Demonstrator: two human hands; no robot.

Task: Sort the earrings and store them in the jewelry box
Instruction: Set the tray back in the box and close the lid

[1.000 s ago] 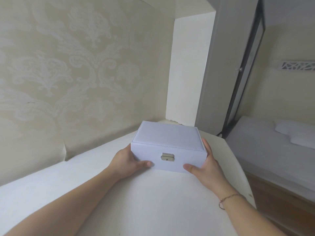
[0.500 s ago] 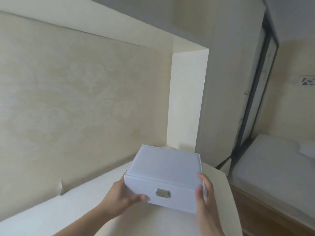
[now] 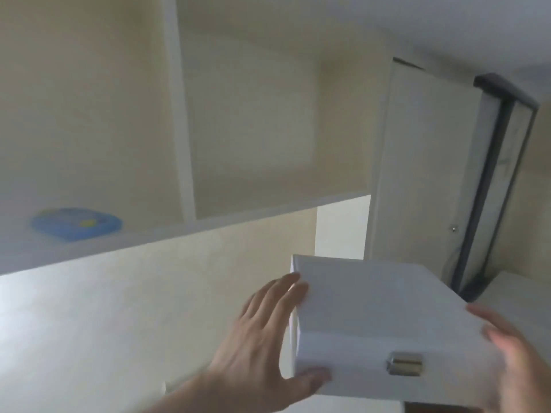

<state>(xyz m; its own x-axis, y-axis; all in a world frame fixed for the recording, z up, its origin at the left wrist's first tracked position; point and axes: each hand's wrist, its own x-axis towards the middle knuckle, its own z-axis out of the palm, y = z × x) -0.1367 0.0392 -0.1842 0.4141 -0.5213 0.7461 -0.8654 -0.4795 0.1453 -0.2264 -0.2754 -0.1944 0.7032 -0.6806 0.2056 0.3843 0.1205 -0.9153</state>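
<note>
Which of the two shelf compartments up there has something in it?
The left compartment: a flat blue item lies on its floor. The right compartment, beyond the upright divider, shows only bare panels.

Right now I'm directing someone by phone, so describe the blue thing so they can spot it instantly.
Look up at the long white shelf running along the cream wall, above the white jewelry box held between the left hand and right hand. In its left bay lies a flat blue packet with rounded corners and yellow markings, the only coloured item visible there.
</note>
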